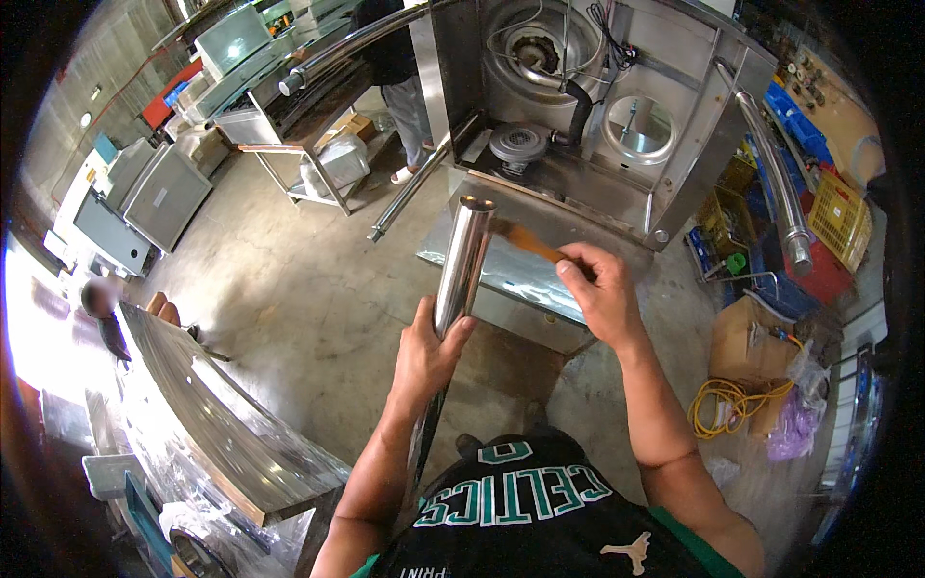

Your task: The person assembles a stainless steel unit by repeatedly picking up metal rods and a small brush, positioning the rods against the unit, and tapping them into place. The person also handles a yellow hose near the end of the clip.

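My left hand (431,349) is wrapped round a shiny metal tube (462,255), which stands slanted in front of me with its open end up. The tube's lower part runs down beside my left forearm. Between the fingers and thumb of my right hand (602,294) is a brush (532,241) with an orange-brown handle. Its dark bristles are at the tube's right side, just below the rim; whether they touch is hard to tell. Beyond both hands stands an open steel cabinet (438,72) with a grey motor-like blower (517,144) inside.
Metal bars (776,178) stick out from the cabinet on both sides. A small cart (323,178) and a person (400,106) are behind it at the left. Film-wrapped panels (207,414) stand at the near left. On the right are a yellow crate (836,226), a cardboard box (747,337) and a coiled yellow hose (723,405).
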{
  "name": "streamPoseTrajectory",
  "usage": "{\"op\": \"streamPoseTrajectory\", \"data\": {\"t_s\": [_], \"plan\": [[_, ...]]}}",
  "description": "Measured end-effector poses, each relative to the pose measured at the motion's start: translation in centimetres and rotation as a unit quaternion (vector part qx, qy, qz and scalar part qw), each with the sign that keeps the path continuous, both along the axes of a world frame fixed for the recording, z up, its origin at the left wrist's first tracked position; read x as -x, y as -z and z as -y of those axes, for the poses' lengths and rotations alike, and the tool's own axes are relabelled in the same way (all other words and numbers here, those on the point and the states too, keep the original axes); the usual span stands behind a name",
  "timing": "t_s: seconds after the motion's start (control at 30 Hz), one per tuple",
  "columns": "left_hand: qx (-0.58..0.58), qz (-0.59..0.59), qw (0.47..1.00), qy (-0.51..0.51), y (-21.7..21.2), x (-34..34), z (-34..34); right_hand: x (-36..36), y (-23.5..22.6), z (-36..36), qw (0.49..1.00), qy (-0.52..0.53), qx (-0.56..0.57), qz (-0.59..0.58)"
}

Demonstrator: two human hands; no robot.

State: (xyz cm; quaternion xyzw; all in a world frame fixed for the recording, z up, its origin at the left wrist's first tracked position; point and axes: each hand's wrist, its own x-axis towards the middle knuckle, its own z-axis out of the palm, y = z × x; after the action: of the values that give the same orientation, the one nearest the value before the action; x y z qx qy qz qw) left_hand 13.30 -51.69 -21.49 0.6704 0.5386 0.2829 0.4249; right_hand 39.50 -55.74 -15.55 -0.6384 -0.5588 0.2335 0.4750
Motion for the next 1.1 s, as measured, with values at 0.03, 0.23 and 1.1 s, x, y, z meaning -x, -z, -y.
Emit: {"op": "streamPoseTrajectory", "data": {"t_s": [0.03,0.23,1.1], "plan": [[0.012,0.064,0.997,0.032,0.5,1.0,-0.2,0.4,0.2,0.1,0.999,0.050,0.008,0.002],[0.259,0.363,0.882,0.151,3.9,4.6,-1.0,4.2,0.3,1.8,0.999,0.003,-0.012,0.037],[0.510,0.332,0.755,-0.244,40.1,11.3,6.8,-0.3,60.7,1.6,0.911,0.075,0.398,0.076]]}}
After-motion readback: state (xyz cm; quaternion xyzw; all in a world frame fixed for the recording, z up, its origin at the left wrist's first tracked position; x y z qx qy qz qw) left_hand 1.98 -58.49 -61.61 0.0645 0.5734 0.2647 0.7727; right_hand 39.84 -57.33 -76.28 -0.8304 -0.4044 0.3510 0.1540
